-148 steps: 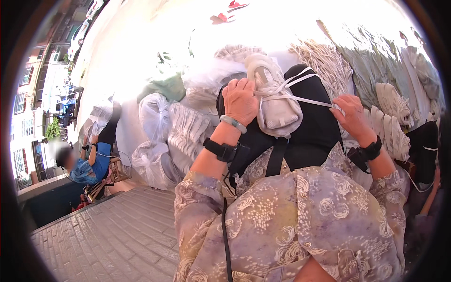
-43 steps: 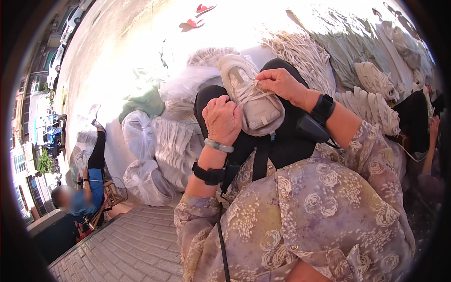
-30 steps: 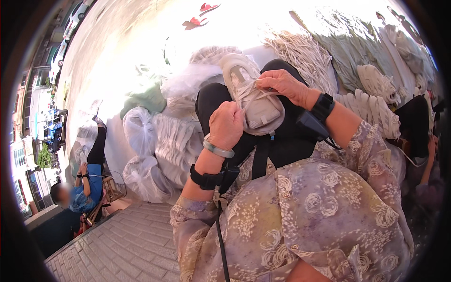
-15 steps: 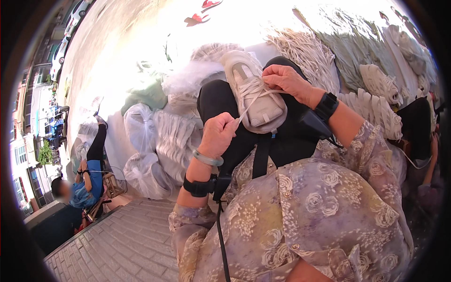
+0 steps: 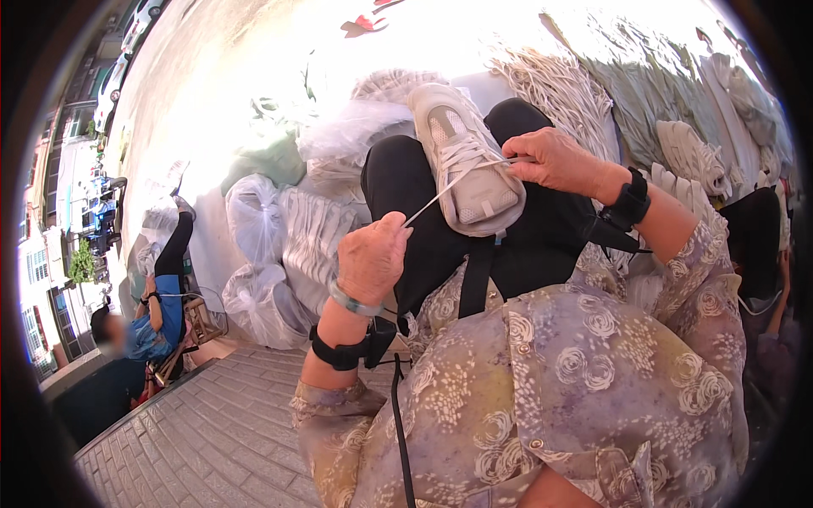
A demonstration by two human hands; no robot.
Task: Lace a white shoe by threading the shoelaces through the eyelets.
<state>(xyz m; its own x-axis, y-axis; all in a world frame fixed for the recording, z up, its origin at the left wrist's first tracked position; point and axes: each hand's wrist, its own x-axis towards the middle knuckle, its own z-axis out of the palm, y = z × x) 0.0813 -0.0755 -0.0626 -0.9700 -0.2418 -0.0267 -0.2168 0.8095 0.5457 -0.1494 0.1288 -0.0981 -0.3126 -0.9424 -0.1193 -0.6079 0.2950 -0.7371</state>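
A pale beige-white sneaker (image 5: 486,196) rests across my lap between my knees, its toe pointing away from me and its tongue end nearest. White lacing crosses its upper. My left hand (image 5: 373,258) is closed in a pinch on one end of the shoelace (image 5: 432,201), which runs taut from the shoe down to the left. At the shoe's right side my right hand (image 5: 555,161) pinches the lace too, thumb and forefinger together close to the eyelets. The lace tip inside each hand is hidden by the fingers.
Clear plastic bags (image 5: 254,220) of white items lie left of my knees. A heap of loose white laces (image 5: 563,93) and more pale shoes (image 5: 690,157) are to the right. Another person (image 5: 161,309) sits at the far left; a grey paved floor (image 5: 212,432) stretches below.
Both hands have moved apart, the left down and left, the right outward to the right. The lace between the left hand and the shoe has grown longer and straighter.
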